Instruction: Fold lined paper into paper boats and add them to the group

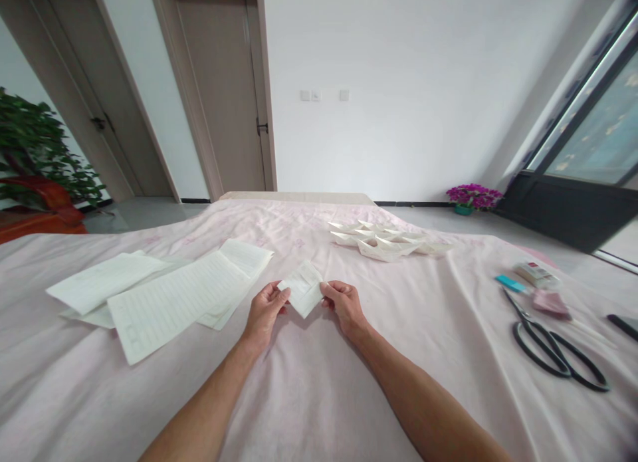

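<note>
A folded piece of paper [302, 290], white and diamond-shaped, is held up between both hands just above the cloth. My left hand [266, 309] pinches its left corner between thumb and fingers. On the opposite corner, my right hand [345, 305] has the same kind of pinch. Fold lines and overlapping flaps show on the side facing me. Several loose lined sheets [169, 302] lie overlapping to the left of my hands. Beyond my right hand sits a cluster of folded paper boats [389, 241].
A pink cloth [438, 355] covers the surface. At the right lie black-handled scissors [553, 349], a blue object [510, 283], a small box [536, 274], a pink folded item [550, 302] and a dark object [624, 326] at the edge. Purple flowers [473, 195] stand on the floor.
</note>
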Demonstrator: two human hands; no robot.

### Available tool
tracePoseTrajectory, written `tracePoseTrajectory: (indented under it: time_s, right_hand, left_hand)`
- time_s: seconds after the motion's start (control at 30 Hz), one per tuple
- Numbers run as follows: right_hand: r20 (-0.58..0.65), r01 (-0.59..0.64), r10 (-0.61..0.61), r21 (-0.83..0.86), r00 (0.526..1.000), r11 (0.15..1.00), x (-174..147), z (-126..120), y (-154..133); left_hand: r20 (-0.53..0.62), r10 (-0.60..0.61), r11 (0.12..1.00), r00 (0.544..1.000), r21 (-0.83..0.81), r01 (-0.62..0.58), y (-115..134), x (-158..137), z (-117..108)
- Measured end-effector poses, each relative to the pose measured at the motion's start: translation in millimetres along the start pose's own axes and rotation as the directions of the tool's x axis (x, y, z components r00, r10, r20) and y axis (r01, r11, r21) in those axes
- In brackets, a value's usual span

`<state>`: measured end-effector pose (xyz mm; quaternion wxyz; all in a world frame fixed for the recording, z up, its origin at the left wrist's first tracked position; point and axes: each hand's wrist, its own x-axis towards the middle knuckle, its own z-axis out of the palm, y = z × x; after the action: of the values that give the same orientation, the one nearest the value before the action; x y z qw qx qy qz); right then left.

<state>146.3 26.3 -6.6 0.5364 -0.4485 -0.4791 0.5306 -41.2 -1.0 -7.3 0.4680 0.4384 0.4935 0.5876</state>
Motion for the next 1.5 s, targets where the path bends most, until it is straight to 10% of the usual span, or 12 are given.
tracePoseTrajectory:
  time_s: [0.4,0.7,0.97,1.17,1.5]
  right_hand:
    - [0.141,0.002,-0.005,0.018,0.99,1.0,1,0,-4]
    - [-0.091,-0.004,0.01,0.073,0.996,0.997,11,2,8]
    - [-0.021,0.098,-0.1,-0.068,0.995,0.993,14,-11,7]
    - [0.295,0.404,-0.279,-0.589,0.914,0.7,22,-40,3]
    - [0.641,0.659,-0.206,-0.627,0.739,0.415,25,-61,-14]
  left_hand:
    - [0.128,-0.021,0.992,0.992,0.127,0.004,-6,4,-3]
    - [0.213,0.028,0.991,0.977,0.12,-0.054,-14,5,12]
    - [0.147,0.113,0.913,0.983,0.376,-0.161,-11,39,12]
    - [0.346,0.079,0.864,0.935,0.443,-0.237,-11,60,10]
    - [0.404,0.147,0.704,0.903,0.598,-0.383,-22,78,17]
